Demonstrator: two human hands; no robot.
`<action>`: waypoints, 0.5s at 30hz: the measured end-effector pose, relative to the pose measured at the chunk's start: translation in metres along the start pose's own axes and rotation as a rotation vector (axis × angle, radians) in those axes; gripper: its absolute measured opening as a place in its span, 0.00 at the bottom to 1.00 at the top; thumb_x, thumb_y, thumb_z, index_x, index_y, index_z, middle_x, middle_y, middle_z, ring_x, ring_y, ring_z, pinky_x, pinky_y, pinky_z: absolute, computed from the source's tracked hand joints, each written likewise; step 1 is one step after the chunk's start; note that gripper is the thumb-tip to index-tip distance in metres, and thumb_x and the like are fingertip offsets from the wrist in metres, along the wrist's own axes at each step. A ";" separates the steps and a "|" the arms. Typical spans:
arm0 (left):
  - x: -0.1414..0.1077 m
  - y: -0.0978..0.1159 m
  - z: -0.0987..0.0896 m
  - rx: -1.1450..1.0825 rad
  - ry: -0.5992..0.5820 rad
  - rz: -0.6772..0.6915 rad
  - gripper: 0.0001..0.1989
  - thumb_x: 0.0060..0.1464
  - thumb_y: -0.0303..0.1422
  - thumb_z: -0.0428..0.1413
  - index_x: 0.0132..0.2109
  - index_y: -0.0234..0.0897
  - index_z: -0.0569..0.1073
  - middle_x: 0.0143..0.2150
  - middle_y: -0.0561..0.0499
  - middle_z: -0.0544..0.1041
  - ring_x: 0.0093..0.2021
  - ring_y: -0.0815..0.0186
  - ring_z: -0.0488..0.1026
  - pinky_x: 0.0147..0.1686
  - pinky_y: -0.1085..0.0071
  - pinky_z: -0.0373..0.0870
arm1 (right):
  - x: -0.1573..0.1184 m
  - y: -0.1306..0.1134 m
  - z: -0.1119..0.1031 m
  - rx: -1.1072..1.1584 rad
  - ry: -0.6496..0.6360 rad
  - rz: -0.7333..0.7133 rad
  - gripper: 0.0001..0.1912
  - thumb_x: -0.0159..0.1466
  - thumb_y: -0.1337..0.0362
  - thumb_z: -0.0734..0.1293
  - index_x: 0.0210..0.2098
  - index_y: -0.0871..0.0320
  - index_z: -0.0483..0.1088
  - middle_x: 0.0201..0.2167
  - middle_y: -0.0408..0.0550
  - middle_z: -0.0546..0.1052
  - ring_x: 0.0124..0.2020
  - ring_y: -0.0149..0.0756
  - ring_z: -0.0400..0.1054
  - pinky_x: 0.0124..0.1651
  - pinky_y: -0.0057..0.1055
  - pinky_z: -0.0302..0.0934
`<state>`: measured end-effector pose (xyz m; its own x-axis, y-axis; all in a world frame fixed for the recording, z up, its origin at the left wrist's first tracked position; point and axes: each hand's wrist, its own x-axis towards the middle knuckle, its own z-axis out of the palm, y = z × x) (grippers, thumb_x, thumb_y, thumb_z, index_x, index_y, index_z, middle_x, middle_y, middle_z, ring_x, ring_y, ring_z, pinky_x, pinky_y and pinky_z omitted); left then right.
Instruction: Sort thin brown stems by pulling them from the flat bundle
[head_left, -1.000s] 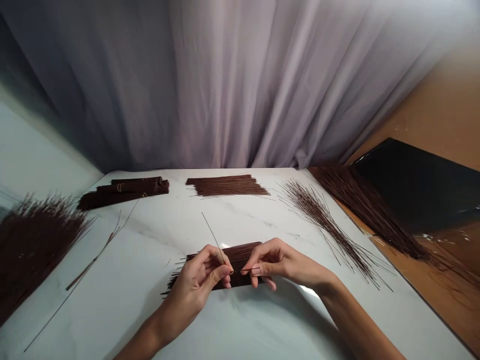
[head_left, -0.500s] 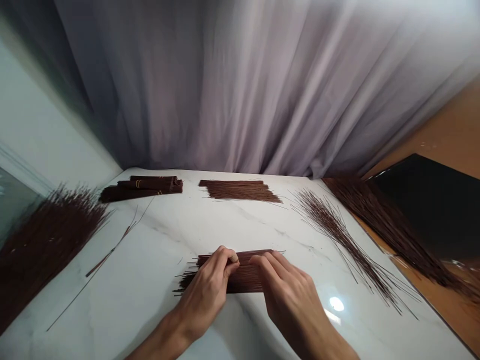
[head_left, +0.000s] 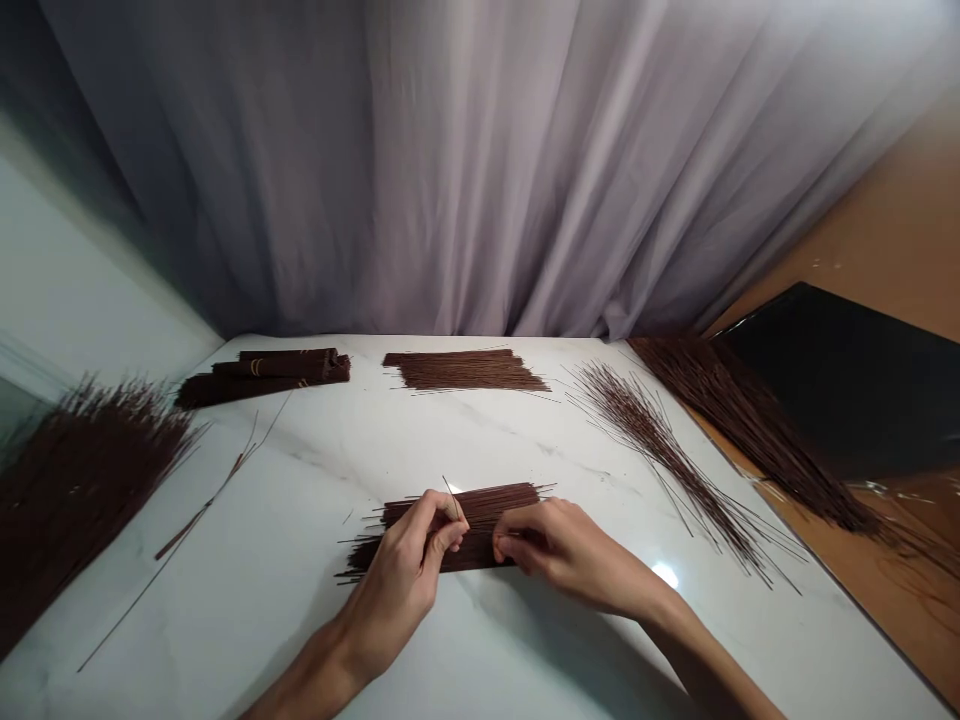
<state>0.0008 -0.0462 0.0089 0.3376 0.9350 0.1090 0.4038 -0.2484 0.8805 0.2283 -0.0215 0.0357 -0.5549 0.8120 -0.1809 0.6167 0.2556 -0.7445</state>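
My left hand (head_left: 401, 570) is closed in a pinch, and one thin dark-brown stick (head_left: 448, 489) rises at a slant from between its thumb and forefinger. Beneath both hands lies a flat pile of similar thin sticks (head_left: 487, 502), laid crosswise in front of me with uneven ends at the left. My right hand (head_left: 559, 545) is over the right part of this pile, its fingers curled together and touching or nearly touching the sticks. Whatever its fingertips may hold is hidden.
Behind the pile on the white marbled table (head_left: 300, 540) lies a second flat stack (head_left: 469, 370). Tied bundles (head_left: 285, 368) lie at the back left. A loose spread bunch (head_left: 667, 455) is at right, a large heap (head_left: 82, 480) at left. Several stray sticks (head_left: 202, 515) lie nearby.
My left hand has turned, and a slanting stick now shows in its pinch. My right hand has swung lower, its fingers curled at the pile. The whole view has shifted slightly.
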 end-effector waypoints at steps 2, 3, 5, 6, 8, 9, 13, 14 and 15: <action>0.000 0.000 0.000 0.005 0.023 -0.008 0.07 0.71 0.31 0.46 0.41 0.43 0.65 0.35 0.55 0.70 0.36 0.66 0.71 0.40 0.71 0.67 | -0.002 -0.002 0.000 0.102 -0.087 0.006 0.11 0.69 0.63 0.63 0.33 0.57 0.75 0.24 0.41 0.71 0.25 0.29 0.61 0.30 0.25 0.52; 0.000 0.000 0.000 0.007 0.028 -0.006 0.07 0.71 0.31 0.46 0.41 0.43 0.65 0.35 0.55 0.70 0.36 0.66 0.71 0.40 0.71 0.66 | -0.003 -0.003 0.000 0.164 -0.134 0.012 0.12 0.70 0.61 0.62 0.34 0.58 0.75 0.24 0.41 0.71 0.25 0.29 0.61 0.29 0.25 0.53; 0.000 0.000 0.000 -0.007 0.035 -0.002 0.07 0.71 0.31 0.47 0.41 0.43 0.65 0.35 0.55 0.70 0.36 0.66 0.71 0.40 0.70 0.66 | -0.004 -0.003 -0.001 0.285 -0.202 0.027 0.15 0.71 0.58 0.62 0.35 0.60 0.74 0.25 0.41 0.70 0.26 0.29 0.61 0.30 0.25 0.54; 0.000 0.000 -0.001 -0.029 0.036 -0.010 0.07 0.71 0.32 0.47 0.41 0.43 0.65 0.36 0.55 0.70 0.36 0.66 0.71 0.40 0.70 0.66 | -0.004 -0.003 -0.001 0.333 -0.221 0.040 0.16 0.72 0.56 0.61 0.36 0.60 0.73 0.25 0.41 0.70 0.26 0.28 0.61 0.30 0.25 0.54; 0.003 0.001 -0.003 -0.114 0.017 -0.051 0.06 0.71 0.34 0.48 0.41 0.42 0.65 0.36 0.55 0.70 0.37 0.66 0.72 0.41 0.70 0.67 | -0.005 -0.003 -0.002 0.385 -0.226 0.071 0.17 0.72 0.53 0.61 0.36 0.59 0.72 0.25 0.40 0.69 0.26 0.28 0.59 0.30 0.25 0.53; 0.004 0.001 -0.004 -0.175 -0.003 -0.081 0.07 0.71 0.35 0.49 0.41 0.42 0.66 0.36 0.55 0.71 0.37 0.66 0.72 0.41 0.70 0.68 | -0.005 -0.002 -0.002 0.394 -0.219 0.084 0.18 0.72 0.52 0.61 0.36 0.59 0.71 0.25 0.40 0.68 0.26 0.28 0.59 0.30 0.25 0.53; 0.009 0.005 -0.012 -0.393 -0.087 -0.188 0.09 0.69 0.40 0.52 0.42 0.41 0.68 0.39 0.54 0.72 0.38 0.66 0.72 0.43 0.69 0.71 | -0.006 0.000 -0.002 0.402 -0.187 0.098 0.19 0.72 0.49 0.60 0.38 0.58 0.70 0.24 0.39 0.66 0.26 0.29 0.60 0.30 0.26 0.53; 0.009 0.006 -0.014 -0.420 -0.098 -0.199 0.09 0.69 0.40 0.53 0.41 0.41 0.69 0.40 0.53 0.72 0.38 0.67 0.72 0.44 0.68 0.71 | -0.007 0.001 -0.003 0.407 -0.180 0.098 0.19 0.72 0.48 0.61 0.38 0.58 0.70 0.24 0.39 0.66 0.26 0.29 0.60 0.31 0.26 0.53; 0.010 0.007 -0.016 -0.439 -0.107 -0.207 0.10 0.68 0.41 0.53 0.41 0.40 0.69 0.40 0.53 0.72 0.38 0.67 0.71 0.44 0.69 0.71 | -0.007 0.001 -0.004 0.411 -0.172 0.098 0.20 0.72 0.48 0.61 0.38 0.58 0.70 0.24 0.39 0.67 0.27 0.30 0.61 0.31 0.27 0.54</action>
<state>-0.0070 -0.0349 0.0238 0.3829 0.9164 -0.1163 0.0835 0.0910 0.9923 0.2352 -0.0249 0.0388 -0.6109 0.7143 -0.3415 0.4176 -0.0757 -0.9055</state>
